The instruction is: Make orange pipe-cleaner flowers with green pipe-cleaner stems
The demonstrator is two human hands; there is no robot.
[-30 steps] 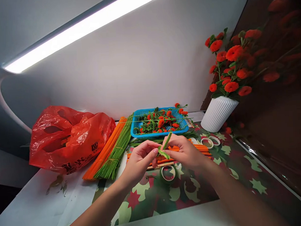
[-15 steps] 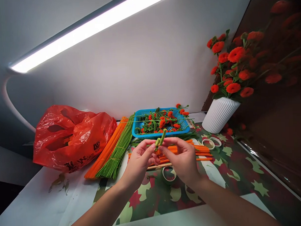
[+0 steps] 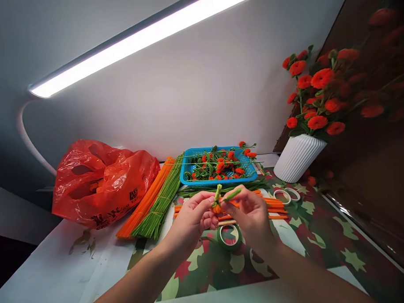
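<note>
"Where was the small orange-and-green piece (image 3: 217, 207)?" the first onlooker asked.

"Between the two hands, beyond the roll of green tape (image 3: 239, 243)," the second answered. "The left hand (image 3: 189, 216) had thumb and fingertips nearly closed on it, its lower fingers loosely curled. The right hand (image 3: 255, 213) pinched a green strip (image 3: 233, 194) between thumb and forefinger, its other fingers half bent. Whether its thumb touched the piece too, nobody could tell."

"And what did good handling call for?"

"A light, steady left pinch, probably, close to where green met orange, so the soft orange part wasn't flattened. The right fingers likely did best near the strip's lower end, guiding it in small bends rather than tugging."

"Why small?"

"A hard pull could have twisted the piece round in the left fingertips, and a sharp kink would probably have shown."
</note>
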